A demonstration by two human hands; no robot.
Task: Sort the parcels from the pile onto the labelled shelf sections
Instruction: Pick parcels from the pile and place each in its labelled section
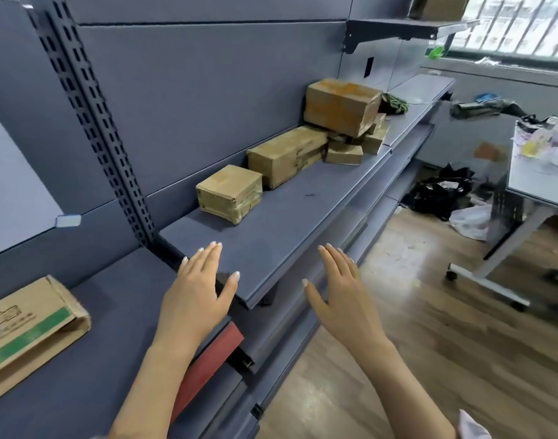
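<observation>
The parcels sit in a row along the back of the grey shelf (pixel 287 223), running from 12 o'clock toward 1 o'clock ahead of you. Nearest is a small square parcel (pixel 229 193), taped and lying flat by itself. Just beyond it at 1 o'clock, a long parcel (pixel 287 155) lies lengthwise against the back panel. At its far end is a heap: a large parcel (pixel 342 106) rests tilted on top of a few little parcels (pixel 344 152) that poke out from under it.

Neither of your hands holds anything. Your left hand (pixel 198 289) is at 6 o'clock, palm down over the shelf's near front corner, its fingers (pixel 212 258) straight and close together with the thumb spread; you cannot tell whether it touches the shelf. Your right hand (pixel 344 296) is at 5 o'clock, just past the shelf's front edge, with its fingers (pixel 333 261) straight and its thumb out. Both are well short of the nearest parcel.

At 8 o'clock, a flat carton (pixel 30 331) with a green stripe lies on the neighbouring shelf section. A red strip (pixel 212 359) runs along that section's front edge under your left forearm. At 3 o'clock there is a cluttered counter (pixel 537 182) on wheels, with black bags (pixel 439 191) on the wooden floor (pixel 398 359) beside it.
</observation>
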